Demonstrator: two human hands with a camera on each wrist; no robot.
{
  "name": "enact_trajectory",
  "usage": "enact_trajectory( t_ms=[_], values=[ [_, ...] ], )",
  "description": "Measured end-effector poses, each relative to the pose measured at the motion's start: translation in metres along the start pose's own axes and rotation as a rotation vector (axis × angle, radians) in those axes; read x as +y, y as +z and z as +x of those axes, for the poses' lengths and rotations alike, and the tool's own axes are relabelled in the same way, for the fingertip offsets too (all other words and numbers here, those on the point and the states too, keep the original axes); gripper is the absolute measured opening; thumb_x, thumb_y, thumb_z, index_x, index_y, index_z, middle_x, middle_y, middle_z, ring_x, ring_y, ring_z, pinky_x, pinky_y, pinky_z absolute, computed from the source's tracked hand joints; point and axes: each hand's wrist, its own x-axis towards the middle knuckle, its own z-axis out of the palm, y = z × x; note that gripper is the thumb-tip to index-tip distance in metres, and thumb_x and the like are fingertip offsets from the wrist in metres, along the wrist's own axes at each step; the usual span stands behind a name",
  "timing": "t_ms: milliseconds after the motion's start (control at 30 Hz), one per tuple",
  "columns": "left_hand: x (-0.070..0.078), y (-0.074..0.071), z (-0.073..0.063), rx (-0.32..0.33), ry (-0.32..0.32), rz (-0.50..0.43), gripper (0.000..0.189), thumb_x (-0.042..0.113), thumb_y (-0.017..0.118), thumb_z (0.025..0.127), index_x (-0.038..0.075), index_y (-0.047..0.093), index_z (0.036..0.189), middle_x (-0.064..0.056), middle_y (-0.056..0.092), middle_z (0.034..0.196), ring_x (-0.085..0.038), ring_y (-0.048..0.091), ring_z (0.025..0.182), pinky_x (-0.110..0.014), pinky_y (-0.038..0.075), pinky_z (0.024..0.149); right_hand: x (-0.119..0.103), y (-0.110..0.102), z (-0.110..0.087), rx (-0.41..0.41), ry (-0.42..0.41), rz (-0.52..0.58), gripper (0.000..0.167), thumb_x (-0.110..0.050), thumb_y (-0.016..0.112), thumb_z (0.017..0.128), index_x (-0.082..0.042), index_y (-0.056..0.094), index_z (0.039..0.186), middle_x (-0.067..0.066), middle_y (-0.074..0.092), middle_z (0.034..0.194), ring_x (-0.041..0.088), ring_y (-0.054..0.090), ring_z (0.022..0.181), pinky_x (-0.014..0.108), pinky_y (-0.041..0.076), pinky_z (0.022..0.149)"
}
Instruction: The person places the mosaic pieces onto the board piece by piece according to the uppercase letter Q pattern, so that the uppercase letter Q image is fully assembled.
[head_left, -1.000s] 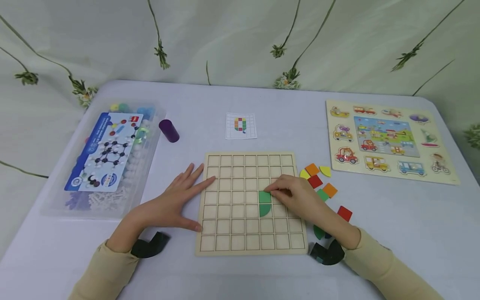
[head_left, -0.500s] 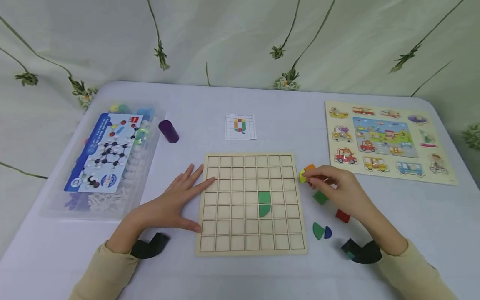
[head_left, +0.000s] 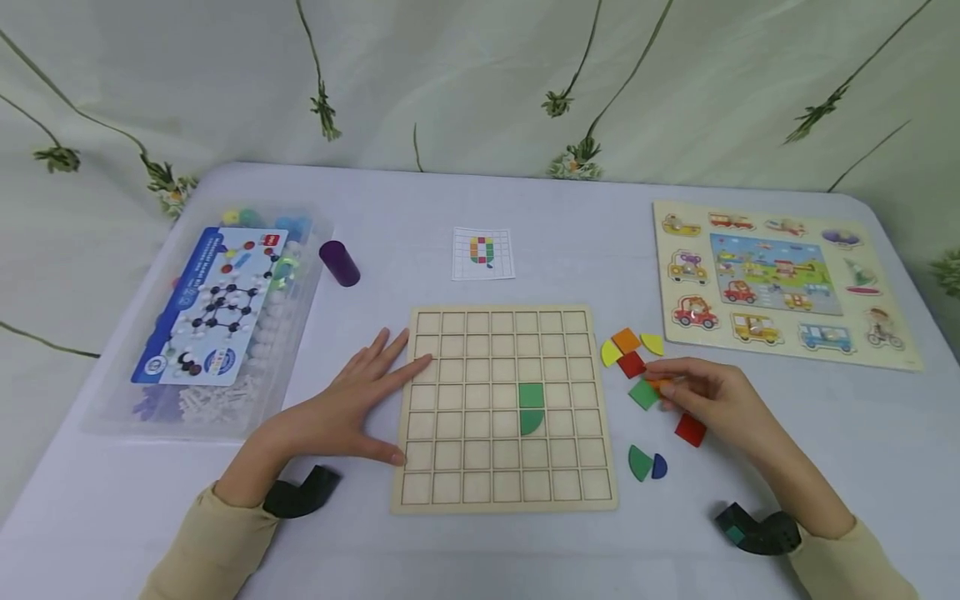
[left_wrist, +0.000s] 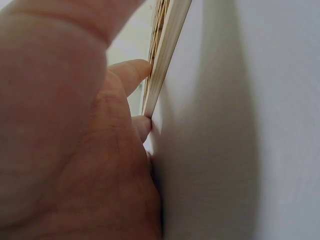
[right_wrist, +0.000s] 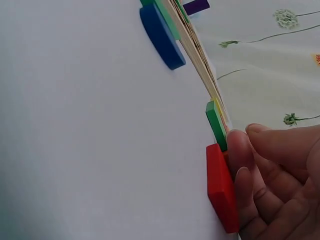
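In the head view my left hand rests with spread fingers on the left edge of the wooden grid board. Its thumb and forefinger touch the frame. A green square tile and a green quarter-round tile sit one above the other in the grid. Right of the board, my right hand pinches an orange square tile, mostly covered by the fingers. Close by lie a loose green square and a red square, which the right wrist view shows beside the fingertips.
Yellow, orange and red tiles lie beyond the right hand. Nearer are a green wedge and a blue half-round. A pattern card, purple cylinder, plastic box and vehicle puzzle stand farther around.
My right hand has left the green square in the grid and moved right to the loose tiles, first by the yellow one, now at the orange square. The left hand stays put.
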Motion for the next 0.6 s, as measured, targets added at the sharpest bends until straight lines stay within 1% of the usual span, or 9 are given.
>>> enact_trajectory(
  t_ms=[100, 200, 333, 433, 533, 600],
  values=[
    [0.0006, 0.0002, 0.0002, -0.001, 0.001, -0.003, 0.111, 0.054, 0.079, 0.064, 0.021, 0.017, 0.151, -0.01, -0.008, 0.155, -0.029, -0.019, 0.137, -0.053, -0.004, 0.106, 0.0019, 0.0004, 0.0003, -0.026, -0.01, -0.045, 0.028, 0.003, 0.063, 0.086, 0.0, 0.063, 0.114, 0.008, 0.065, 0.086, 0.016, 0.056, 0.066, 0.02, 0.047, 0.056],
    [0.0011, 0.0001, 0.0004, -0.001, 0.004, -0.004, 0.111, 0.053, 0.08, 0.064, 0.021, 0.017, 0.151, -0.01, -0.008, 0.155, -0.03, -0.019, 0.137, -0.053, -0.004, 0.106, 0.0021, 0.001, 0.0003, -0.049, -0.048, -0.103, 0.032, 0.003, 0.067, 0.083, -0.006, 0.065, 0.114, 0.003, 0.059, 0.081, 0.016, 0.051, 0.064, 0.023, 0.042, 0.05],
    [0.0019, -0.0006, 0.0006, 0.003, 0.01, -0.006, 0.111, 0.052, 0.08, 0.065, 0.021, 0.017, 0.151, -0.011, -0.008, 0.155, -0.03, -0.019, 0.137, -0.053, -0.004, 0.106, 0.0016, 0.0018, -0.0003, -0.065, -0.12, -0.142, 0.037, 0.004, 0.069, 0.081, -0.01, 0.065, 0.114, 0.002, 0.058, 0.097, 0.014, 0.05, 0.065, 0.023, 0.042, 0.05],
    [0.002, -0.0007, 0.0008, 0.002, 0.01, -0.009, 0.111, 0.052, 0.08, 0.065, 0.021, 0.017, 0.151, -0.011, -0.008, 0.155, -0.03, -0.019, 0.137, -0.053, -0.004, 0.106, 0.0017, 0.003, -0.0004, -0.073, -0.172, -0.144, 0.038, 0.005, 0.071, 0.079, -0.01, 0.066, 0.113, 0.002, 0.059, 0.105, 0.013, 0.049, 0.065, 0.022, 0.043, 0.052],
    [0.0011, -0.0003, 0.001, 0.001, 0.01, -0.004, 0.111, 0.053, 0.08, 0.065, 0.022, 0.017, 0.151, -0.01, -0.008, 0.155, -0.03, -0.019, 0.137, -0.053, -0.005, 0.106, 0.0027, 0.0042, -0.0004, -0.074, -0.218, -0.149, 0.037, 0.006, 0.072, 0.077, -0.01, 0.066, 0.111, 0.001, 0.059, 0.107, 0.012, 0.048, 0.067, 0.022, 0.043, 0.056],
    [0.0005, 0.0, 0.0009, 0.001, 0.011, -0.003, 0.111, 0.053, 0.079, 0.065, 0.022, 0.017, 0.151, -0.011, -0.008, 0.155, -0.03, -0.019, 0.137, -0.053, -0.005, 0.106, 0.0034, 0.005, -0.0006, -0.074, -0.231, -0.15, 0.037, 0.006, 0.072, 0.077, -0.009, 0.067, 0.109, 0.001, 0.06, 0.107, 0.011, 0.048, 0.069, 0.022, 0.042, 0.057]
  ],
)
